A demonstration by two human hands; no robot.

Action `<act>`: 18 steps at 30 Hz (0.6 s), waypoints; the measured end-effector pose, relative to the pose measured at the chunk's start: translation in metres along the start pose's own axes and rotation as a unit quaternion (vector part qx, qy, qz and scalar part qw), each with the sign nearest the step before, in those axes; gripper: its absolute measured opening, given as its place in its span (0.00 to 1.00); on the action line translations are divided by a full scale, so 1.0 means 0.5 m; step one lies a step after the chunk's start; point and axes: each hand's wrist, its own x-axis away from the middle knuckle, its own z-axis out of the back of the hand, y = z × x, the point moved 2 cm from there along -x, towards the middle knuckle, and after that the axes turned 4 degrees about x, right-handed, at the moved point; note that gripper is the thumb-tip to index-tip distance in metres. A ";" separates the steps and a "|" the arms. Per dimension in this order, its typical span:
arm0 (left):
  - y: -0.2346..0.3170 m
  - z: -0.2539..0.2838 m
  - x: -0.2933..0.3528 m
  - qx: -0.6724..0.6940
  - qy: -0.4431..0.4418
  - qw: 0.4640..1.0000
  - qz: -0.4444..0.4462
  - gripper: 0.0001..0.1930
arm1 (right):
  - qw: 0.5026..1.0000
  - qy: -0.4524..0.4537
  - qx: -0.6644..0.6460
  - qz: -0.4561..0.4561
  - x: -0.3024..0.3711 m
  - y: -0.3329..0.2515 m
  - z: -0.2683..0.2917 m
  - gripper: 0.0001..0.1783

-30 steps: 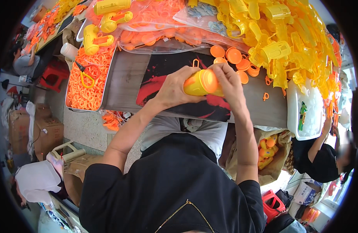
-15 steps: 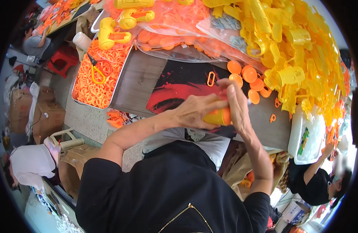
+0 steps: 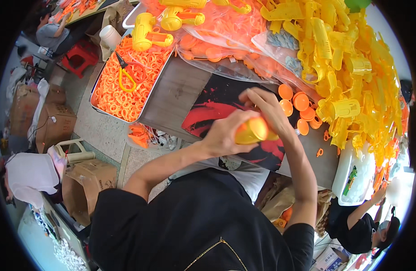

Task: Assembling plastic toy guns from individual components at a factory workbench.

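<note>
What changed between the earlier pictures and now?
The right hand came off the orange cap, moving forward over the mat; the orange loop there no longer shows clearly, perhaps grasped or covered. The left hand still holds the yellow part; scissors remain on orange rings.

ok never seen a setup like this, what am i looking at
No machine here: a person works barehanded. Every picture comes from one fisheye camera worn on their head, looking down, so straight edges bend. The left hand holds a yellow plastic piece with an orange end; the right hand is close beside it, its grip unclear. On the table are a dark mat with red markings, orange discs, a tray of small orange rings with a hand tool on top, and a heap of yellow parts.
</note>
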 end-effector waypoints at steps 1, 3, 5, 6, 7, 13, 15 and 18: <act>0.004 0.017 0.015 0.004 -0.003 1.000 -0.004 0.41 | 0.997 0.050 0.064 0.013 -0.036 0.034 0.002 0.20; 0.007 0.075 0.058 0.018 0.090 0.995 0.030 0.42 | 0.904 0.208 0.358 0.110 -0.103 0.046 -0.004 0.15; 0.011 0.129 0.092 -0.033 0.131 0.990 0.050 0.41 | 0.856 0.257 0.437 0.099 -0.175 0.076 -0.002 0.13; 0.005 0.150 0.112 -0.007 0.151 0.985 0.080 0.42 | 0.801 0.282 0.525 0.058 -0.209 0.092 0.001 0.11; 0.010 0.169 0.127 -0.009 0.156 0.985 0.079 0.42 | 0.735 0.301 0.607 0.017 -0.230 0.095 -0.004 0.09; 0.007 0.212 0.182 0.055 0.273 0.951 0.132 0.41 | 0.688 0.267 0.674 0.046 -0.286 0.129 0.013 0.06; 0.006 0.219 0.190 0.080 0.274 0.946 0.152 0.41 | 0.734 0.201 0.641 0.102 -0.271 0.117 0.049 0.07; -0.004 0.229 0.191 -0.018 0.250 0.962 0.105 0.41 | 0.807 0.142 0.533 0.209 -0.218 0.087 0.080 0.08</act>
